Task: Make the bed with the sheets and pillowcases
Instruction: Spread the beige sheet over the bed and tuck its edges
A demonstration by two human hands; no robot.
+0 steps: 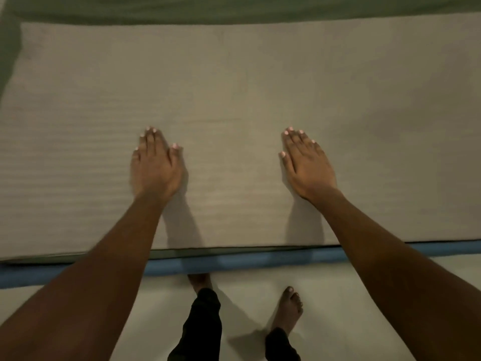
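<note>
1. While the person stands at the near side of the bed, the beige sheet [234, 87] lies spread flat over the bed top and fills most of the view; its fine ribs run left to right, and its visible span is longer that way than front to back
2. Left hand [154, 168]: palm down on the beige sheet, fingers straight and close together, pointing away from the body, thumb slightly apart; outline a little blurred
3. Right hand [308, 165]: palm down on the same sheet, fingers straight and together, angled slightly leftward, thumb lying alongside; the two hands are well apart
4. Edges: the near edge runs straight across, just above a blue strip [260, 264] along the bed side; the far edge meets a green sheet [234, 9], which also shows beyond the slanting left edge; the right side runs out of view, so its full length cannot be told
5. Open room: smooth sheet surface lies between the hands, beyond the fingertips and to either side
6. Below the bed edge, pale floor [351, 295], two bare feet [287, 311] and dark trouser legs [205, 324]
</note>
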